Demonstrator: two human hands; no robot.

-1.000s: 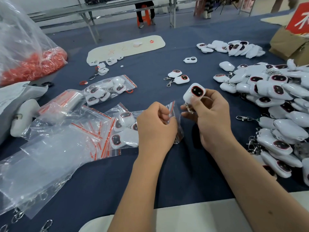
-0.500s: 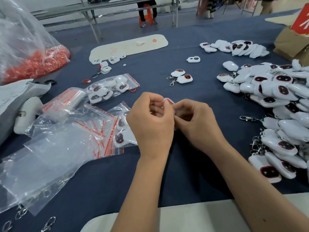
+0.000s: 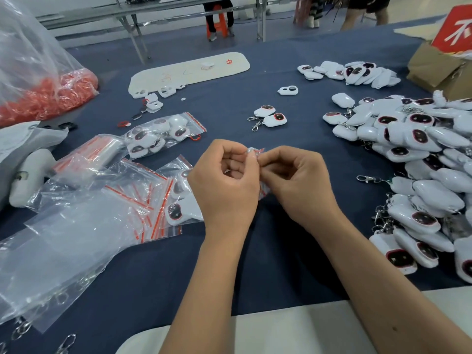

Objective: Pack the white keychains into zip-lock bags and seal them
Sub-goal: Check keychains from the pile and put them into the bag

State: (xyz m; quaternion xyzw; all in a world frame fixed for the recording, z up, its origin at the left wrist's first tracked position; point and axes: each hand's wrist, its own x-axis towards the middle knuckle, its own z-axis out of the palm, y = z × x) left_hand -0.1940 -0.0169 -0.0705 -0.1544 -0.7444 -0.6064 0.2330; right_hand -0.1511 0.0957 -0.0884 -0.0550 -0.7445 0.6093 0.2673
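Our left hand (image 3: 224,185) and right hand (image 3: 296,182) both pinch the bag (image 3: 255,151) top in a tight grip above the table (image 3: 229,111).

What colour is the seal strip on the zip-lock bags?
Red, on clear bags; head view.

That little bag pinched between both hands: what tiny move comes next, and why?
Probably sliding the pinch along the red strip to finish sealing. Both hands, left hand and right hand, pinch the top edge of the zip-lock bag, whose body hangs hidden between them.
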